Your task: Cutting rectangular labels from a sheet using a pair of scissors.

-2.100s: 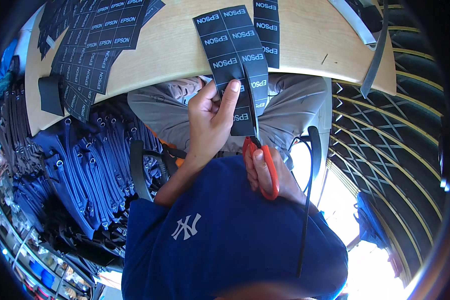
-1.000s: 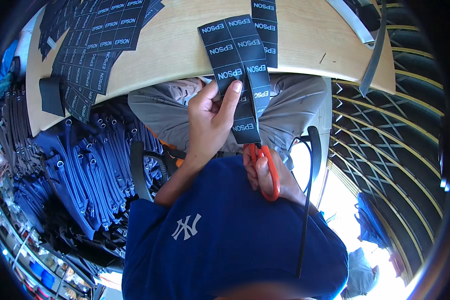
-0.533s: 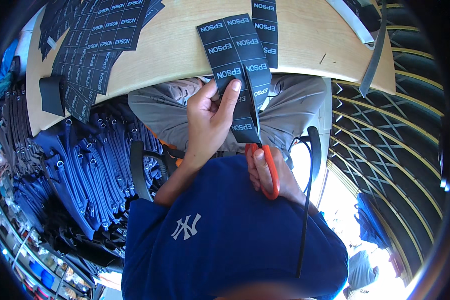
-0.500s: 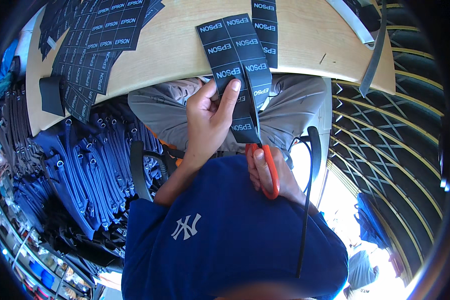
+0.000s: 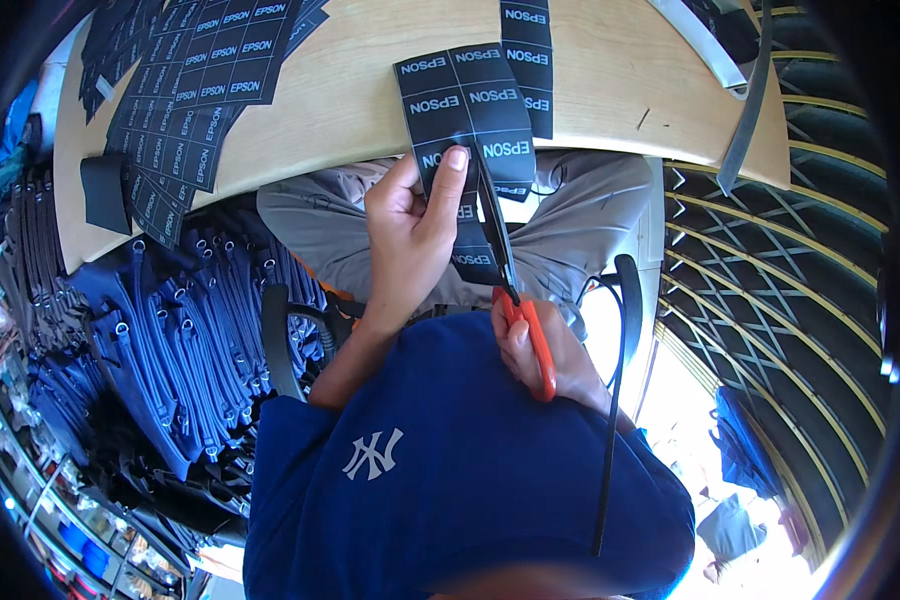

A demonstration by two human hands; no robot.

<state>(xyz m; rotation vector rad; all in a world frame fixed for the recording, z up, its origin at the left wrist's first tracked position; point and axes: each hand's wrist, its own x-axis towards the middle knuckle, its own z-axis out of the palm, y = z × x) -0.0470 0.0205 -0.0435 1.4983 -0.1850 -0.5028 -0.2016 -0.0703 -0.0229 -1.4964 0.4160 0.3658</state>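
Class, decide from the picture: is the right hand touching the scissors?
Touching. The head view shows it: the right hand grips the scissors, its thumb against the orange handle.

Label sheets [image 5: 200, 90] overlap on the left of the table [image 5: 355, 95]; a loose strip [image 5: 527, 65] lies farther right. Nearer the person, the left hand [image 5: 415, 230] holds another strip [image 5: 467, 105], with scissors [image 5: 537, 348] in the right hand [image 5: 562, 350] at its lower right.

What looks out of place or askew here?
The black printed sheets at the left are fanned unevenly, some poking past the front edge of the table. At the right, the tip of a dark strip also overhangs that edge.
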